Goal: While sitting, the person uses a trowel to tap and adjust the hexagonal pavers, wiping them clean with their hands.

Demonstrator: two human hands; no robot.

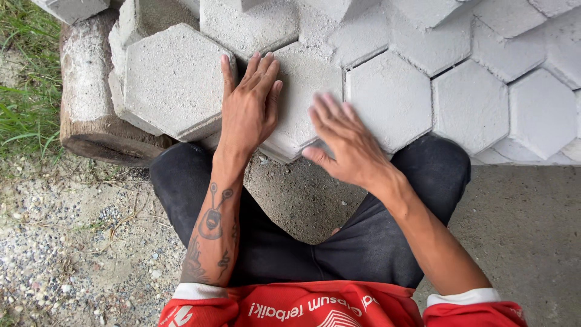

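Two hands on a hexagonal paver

Mid-frame, the left hand (pixel 249 109) lies flat, fingers spread, on the paver (pixel 302 97); the right hand (pixel 345 142), open and blurred, touches its lower edge. More pavers (pixel 472 103) lie right; a log (pixel 88 103) upper left.

no packages, labels, signs, screens visible

grass (pixel 24 91), gravel (pixel 78 254), a concrete kerb (pixel 88 91) at left.

Single head view, steeply downward, close over hexagonal pavers (pixel 387 97) and lap.
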